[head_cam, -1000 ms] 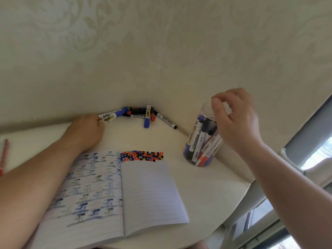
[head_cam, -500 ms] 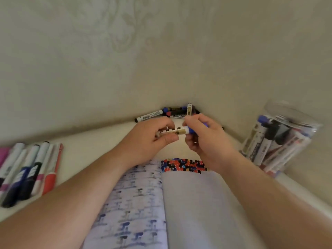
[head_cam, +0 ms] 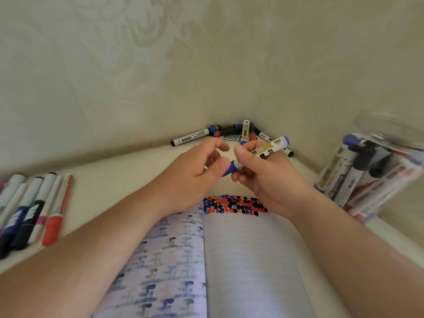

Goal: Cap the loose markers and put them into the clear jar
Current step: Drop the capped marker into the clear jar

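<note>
My right hand [head_cam: 263,177] grips a blue-ended white marker [head_cam: 273,146] whose far end points up and to the right. My left hand [head_cam: 195,173] pinches the blue cap [head_cam: 232,167] at the marker's near end, the two hands touching above the notebook. A pile of several loose markers [head_cam: 229,134] lies in the wall corner just behind the hands. The clear jar [head_cam: 371,173], tilted against the right wall, holds several markers.
An open notebook [head_cam: 229,260] with coloured scribbles lies under my forearms. A row of several capped markers [head_cam: 34,207] lies at the left of the white table [head_cam: 114,175]. Walls close off the back and the right.
The right hand left the jar and came to the middle. The left hand brought a marker from the corner pile; both hands now hold it, and it has turned its far end up to the right.
</note>
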`<state>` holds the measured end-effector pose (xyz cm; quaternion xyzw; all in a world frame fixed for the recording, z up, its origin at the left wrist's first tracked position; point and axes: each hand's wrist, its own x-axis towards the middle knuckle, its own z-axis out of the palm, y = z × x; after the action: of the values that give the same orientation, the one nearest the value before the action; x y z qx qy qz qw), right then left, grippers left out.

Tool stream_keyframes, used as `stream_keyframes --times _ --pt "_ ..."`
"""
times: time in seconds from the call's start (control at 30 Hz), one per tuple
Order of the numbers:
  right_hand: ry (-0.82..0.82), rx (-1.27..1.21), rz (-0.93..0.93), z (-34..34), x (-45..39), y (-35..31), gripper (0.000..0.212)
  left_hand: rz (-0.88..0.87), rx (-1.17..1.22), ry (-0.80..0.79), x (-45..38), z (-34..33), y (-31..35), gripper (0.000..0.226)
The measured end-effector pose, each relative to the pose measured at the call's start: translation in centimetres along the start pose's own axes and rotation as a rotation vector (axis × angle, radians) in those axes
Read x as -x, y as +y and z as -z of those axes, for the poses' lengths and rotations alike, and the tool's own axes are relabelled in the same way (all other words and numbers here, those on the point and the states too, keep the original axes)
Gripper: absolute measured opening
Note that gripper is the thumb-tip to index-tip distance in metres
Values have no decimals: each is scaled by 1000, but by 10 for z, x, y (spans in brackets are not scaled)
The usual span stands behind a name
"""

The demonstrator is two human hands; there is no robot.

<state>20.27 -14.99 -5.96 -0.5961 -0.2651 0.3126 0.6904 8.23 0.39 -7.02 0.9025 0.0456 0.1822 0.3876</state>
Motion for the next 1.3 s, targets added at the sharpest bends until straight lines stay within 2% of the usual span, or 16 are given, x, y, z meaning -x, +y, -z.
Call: stream_keyframes --times 0.07,0.13,0.2,0.33,0.5,0.63,0.73,0.9,1.03,1.1,1.13,1.23,1.3 --pt "10 22 21 0 1 1 20 -45 -116 -76 4 -2 1 37" --pt "-15 85 48 -1 4 3 32 -31 -114 -43 4 -2 3 32" --pt "-44 107 86 -3 5 3 32 -47 -131 -11 3 0 4 27" --pt "-77 21 186 -7 4 5 32 -103 -142 -51 6 4 11 20" --pt "-127 0 249 -4 5 6 34 -121 0 -103 2 3 10 43" --pt "-119 23 262 -3 8 5 32 -105 144 -154 3 1 13 39" --pt "-113 21 291 -2 12 4 31 -136 195 -186 4 1 17 22" --pt "-126 85 343 -2 19 -3 29 -157 283 -168 8 -1 31 13" --pt "-113 302 408 2 28 -23 29 -96 423 -168 9 -1 29 22" --pt "-107 421 432 3 34 -40 36 -46 514 -182 9 -1 24 16" --pt "-95 460 451 4 38 -48 36 -35 486 -194 9 0 23 20" --pt "14 537 513 15 54 -57 18 13 252 -214 6 3 16 51" --pt "57 614 461 27 65 -47 8 48 143 -221 6 4 14 53"
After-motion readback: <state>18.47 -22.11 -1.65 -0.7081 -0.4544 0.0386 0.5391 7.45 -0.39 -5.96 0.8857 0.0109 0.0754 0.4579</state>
